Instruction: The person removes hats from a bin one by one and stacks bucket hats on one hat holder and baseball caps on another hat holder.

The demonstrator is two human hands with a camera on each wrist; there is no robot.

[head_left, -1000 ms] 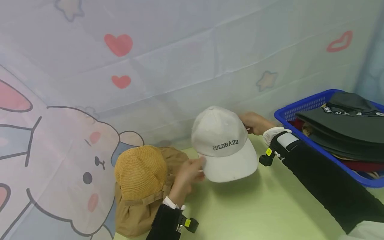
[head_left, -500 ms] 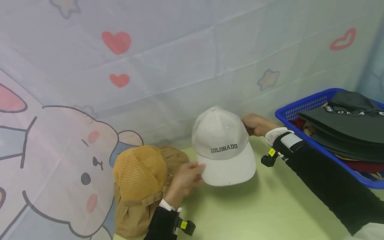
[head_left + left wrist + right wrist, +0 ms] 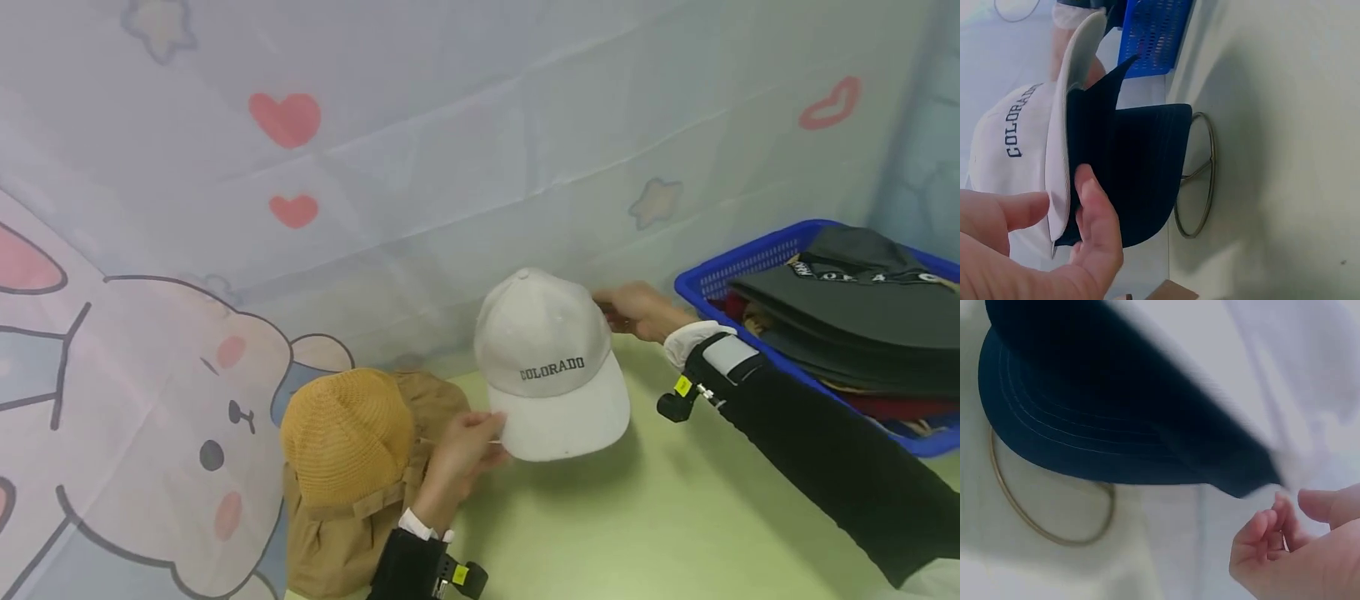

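Hands (image 3: 468,446): two, holding one white cap (image 3: 551,358); one basket (image 3: 705,279).

Pale green tabletop (image 3: 675,533), backed by a printed cloth wall. Directly on it: a tan sun hat (image 3: 352,533) at the left with a mustard knit hat (image 3: 345,433) stacked on top, a blue plastic basket (image 3: 720,279) at the right edge, and a brass wire ring stand base (image 3: 1200,175) resting flat on the surface beneath a dark navy cap (image 3: 1141,169).
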